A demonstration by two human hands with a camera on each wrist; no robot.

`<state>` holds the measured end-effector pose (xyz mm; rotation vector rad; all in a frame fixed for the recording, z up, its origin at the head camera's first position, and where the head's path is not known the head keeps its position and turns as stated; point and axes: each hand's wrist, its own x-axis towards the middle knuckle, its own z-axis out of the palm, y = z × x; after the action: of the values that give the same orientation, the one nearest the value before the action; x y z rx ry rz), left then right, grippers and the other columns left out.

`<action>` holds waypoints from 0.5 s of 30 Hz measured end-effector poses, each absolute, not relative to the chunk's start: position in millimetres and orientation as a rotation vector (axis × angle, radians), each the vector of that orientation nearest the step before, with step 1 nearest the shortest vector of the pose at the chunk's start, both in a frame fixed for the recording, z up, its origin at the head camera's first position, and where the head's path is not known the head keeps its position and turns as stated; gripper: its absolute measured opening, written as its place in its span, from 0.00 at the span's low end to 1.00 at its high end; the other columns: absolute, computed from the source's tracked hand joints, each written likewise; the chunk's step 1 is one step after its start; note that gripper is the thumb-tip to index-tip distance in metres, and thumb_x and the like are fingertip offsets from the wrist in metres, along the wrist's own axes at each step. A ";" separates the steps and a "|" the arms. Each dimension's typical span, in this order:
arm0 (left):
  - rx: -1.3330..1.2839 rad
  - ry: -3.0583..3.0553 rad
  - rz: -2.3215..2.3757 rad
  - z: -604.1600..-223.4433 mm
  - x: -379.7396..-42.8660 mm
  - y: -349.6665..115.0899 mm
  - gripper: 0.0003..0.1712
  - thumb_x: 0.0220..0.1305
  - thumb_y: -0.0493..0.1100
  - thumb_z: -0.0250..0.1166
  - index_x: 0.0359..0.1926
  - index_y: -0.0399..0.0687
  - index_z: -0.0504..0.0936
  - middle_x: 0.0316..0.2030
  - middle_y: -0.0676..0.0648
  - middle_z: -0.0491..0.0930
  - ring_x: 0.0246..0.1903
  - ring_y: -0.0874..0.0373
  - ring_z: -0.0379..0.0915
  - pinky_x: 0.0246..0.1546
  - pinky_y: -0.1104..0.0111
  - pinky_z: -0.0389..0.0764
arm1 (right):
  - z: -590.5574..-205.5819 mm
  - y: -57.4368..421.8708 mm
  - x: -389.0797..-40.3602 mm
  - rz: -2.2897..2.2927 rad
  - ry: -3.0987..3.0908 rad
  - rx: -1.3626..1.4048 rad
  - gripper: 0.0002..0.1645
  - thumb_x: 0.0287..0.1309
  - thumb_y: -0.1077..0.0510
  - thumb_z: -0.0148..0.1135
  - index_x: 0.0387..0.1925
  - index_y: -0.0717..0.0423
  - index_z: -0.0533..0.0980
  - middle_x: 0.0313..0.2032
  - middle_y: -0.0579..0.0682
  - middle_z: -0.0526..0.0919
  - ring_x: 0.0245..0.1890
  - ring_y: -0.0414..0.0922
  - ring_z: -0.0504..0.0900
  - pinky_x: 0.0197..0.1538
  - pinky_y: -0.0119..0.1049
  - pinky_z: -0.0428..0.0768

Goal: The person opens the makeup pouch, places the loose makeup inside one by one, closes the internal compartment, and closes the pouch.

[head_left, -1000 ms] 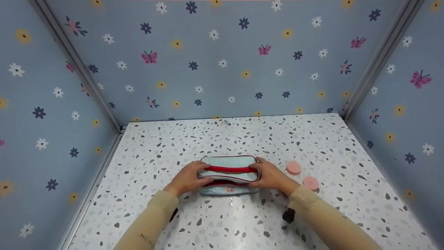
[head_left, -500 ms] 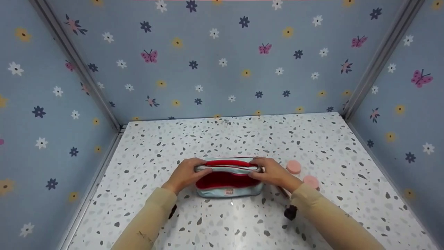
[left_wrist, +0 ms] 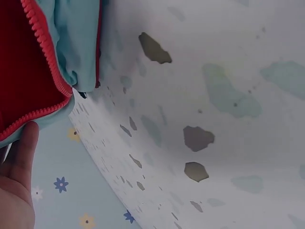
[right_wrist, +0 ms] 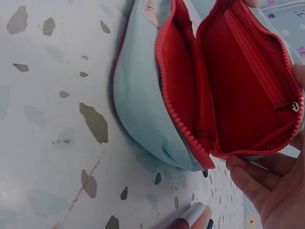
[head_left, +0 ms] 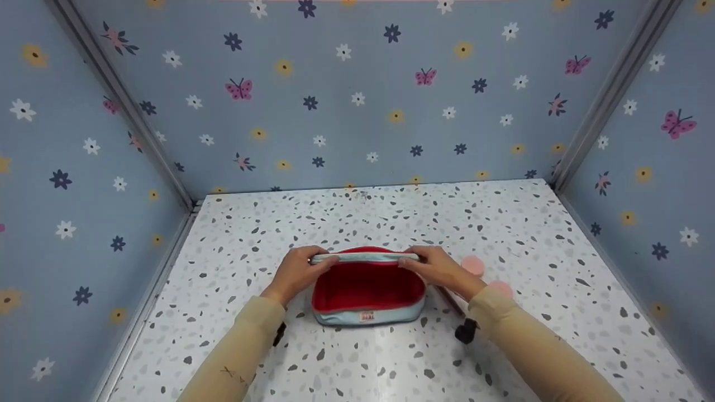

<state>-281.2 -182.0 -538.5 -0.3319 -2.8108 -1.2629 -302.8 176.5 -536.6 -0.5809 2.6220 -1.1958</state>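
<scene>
A light blue zip pouch with red lining and a small front label sits mid-table, its mouth gaping wide. My left hand pinches the raised lid at its left end, thumb in front. At the other end, my right hand grips the lid the same way. In the right wrist view, the red interior has an inner zipped pocket with a metal puller. A red toothed zipper edges the mouth in the left wrist view, with left fingers against the lid's outside.
Two pink round discs lie right of the pouch, partly behind my right forearm. A slim reddish-brown stick lies beside the pouch, under my right wrist. Flower-patterned walls enclose the speckled tabletop at back and sides.
Both hands have lifted the pouch's lid and tilted it back, away from the body. The mouth has gone from a narrow gap to wide, exposing the red lining.
</scene>
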 end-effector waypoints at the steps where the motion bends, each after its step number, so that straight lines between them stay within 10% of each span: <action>1: -0.320 -2.803 -1.277 -537.9 -281.6 -182.2 0.20 0.71 0.62 0.73 0.48 0.53 0.93 0.45 0.52 0.92 0.50 0.54 0.86 0.61 0.51 0.86 | -536.0 176.2 -303.9 -1.204 2.619 -0.575 0.22 0.77 0.40 0.64 0.53 0.52 0.87 0.46 0.50 0.90 0.45 0.43 0.82 0.54 0.40 0.80; 8: -0.261 -2.766 -1.326 -532.8 -284.5 -182.4 0.20 0.72 0.65 0.71 0.37 0.54 0.89 0.38 0.54 0.91 0.41 0.58 0.85 0.53 0.57 0.85 | -531.3 173.2 -309.9 -1.300 2.549 -0.496 0.28 0.81 0.40 0.59 0.50 0.62 0.87 0.49 0.62 0.91 0.44 0.43 0.84 0.54 0.41 0.81; 15: -0.202 -2.731 -1.393 -530.8 -289.9 -182.5 0.25 0.73 0.64 0.70 0.31 0.49 0.82 0.30 0.51 0.85 0.33 0.57 0.76 0.43 0.63 0.76 | -532.9 167.1 -315.4 -1.446 2.490 -0.318 0.28 0.79 0.37 0.61 0.46 0.58 0.88 0.40 0.54 0.93 0.37 0.42 0.84 0.45 0.34 0.81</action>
<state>-289.9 -182.5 -530.8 -0.2024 -2.7308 -1.3931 -315.4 167.1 -532.9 -0.3182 2.4903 -1.4459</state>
